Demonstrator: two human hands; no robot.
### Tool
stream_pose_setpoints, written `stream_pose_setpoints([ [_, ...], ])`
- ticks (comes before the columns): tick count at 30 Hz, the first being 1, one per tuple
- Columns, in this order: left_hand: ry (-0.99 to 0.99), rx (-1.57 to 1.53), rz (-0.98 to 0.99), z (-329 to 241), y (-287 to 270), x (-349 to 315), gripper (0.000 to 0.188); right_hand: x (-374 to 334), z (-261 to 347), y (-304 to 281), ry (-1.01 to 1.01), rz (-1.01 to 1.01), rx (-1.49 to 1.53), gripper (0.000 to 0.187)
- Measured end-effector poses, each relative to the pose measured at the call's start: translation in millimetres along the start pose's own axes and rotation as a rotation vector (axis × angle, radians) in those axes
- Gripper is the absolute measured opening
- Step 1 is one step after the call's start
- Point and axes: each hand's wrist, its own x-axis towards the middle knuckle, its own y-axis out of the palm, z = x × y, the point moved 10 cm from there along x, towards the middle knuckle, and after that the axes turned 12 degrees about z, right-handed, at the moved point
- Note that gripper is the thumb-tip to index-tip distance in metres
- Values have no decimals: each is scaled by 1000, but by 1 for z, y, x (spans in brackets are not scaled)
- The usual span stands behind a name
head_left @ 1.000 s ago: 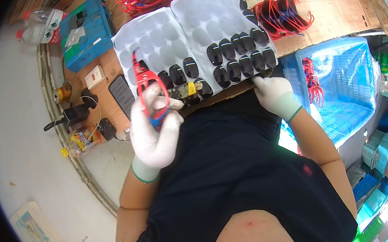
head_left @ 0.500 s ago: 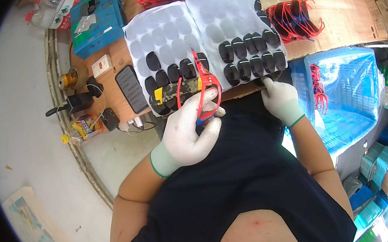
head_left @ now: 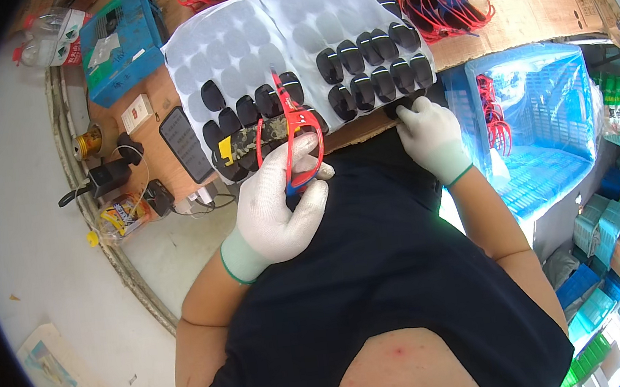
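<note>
In my white-gloved left hand [head_left: 273, 209] a red and blue glasses frame [head_left: 304, 121] is pinched, its arms pointing up over the sheets. The lower part of the frame is hidden by my fingers. White sheets [head_left: 232, 49] lie side by side, bearing rows of dark lenses [head_left: 382, 84]; more lenses show pale through the covering. A camouflage strip with a yellow end [head_left: 243, 144] crosses the lower left rows. At the lower right corner of the sheets, my gloved right hand [head_left: 432, 137] has its fingers curled at a dark lens, partly hidden by the fingertips.
Bundled red glasses [head_left: 445, 6] lie at the back right. A blue basket [head_left: 539, 121] lined with plastic stands at the right, with red glasses inside. At the left are a phone [head_left: 186, 145], a blue box [head_left: 122, 50], a can [head_left: 86, 145], chargers and bottles.
The whole view has shifted, so the table and things appear further left and up. My right fingers have curled in more at the sheet's corner. The left hand keeps its hold on the glasses frame.
</note>
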Motion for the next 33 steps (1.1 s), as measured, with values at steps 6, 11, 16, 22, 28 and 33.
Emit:
stream_pose_setpoints([
  [6,0,28,17,0,3,2,51,-7,-1,10,-49,-57,75,22],
  [11,10,28,84,-2,8,5,51,0,0,0,-43,-57,94,28],
  [16,68,47,33,-8,3,3,48,-1,4,-4,-148,-94,139,26],
  [22,78,-51,11,-12,-7,4,49,-23,22,-55,-283,-254,402,34],
  [28,-52,-220,-27,-13,-7,14,59,-38,117,-146,-600,-409,491,46],
  [33,30,-407,-238,1,-23,1,61,-24,137,-147,-715,-384,612,57],
])
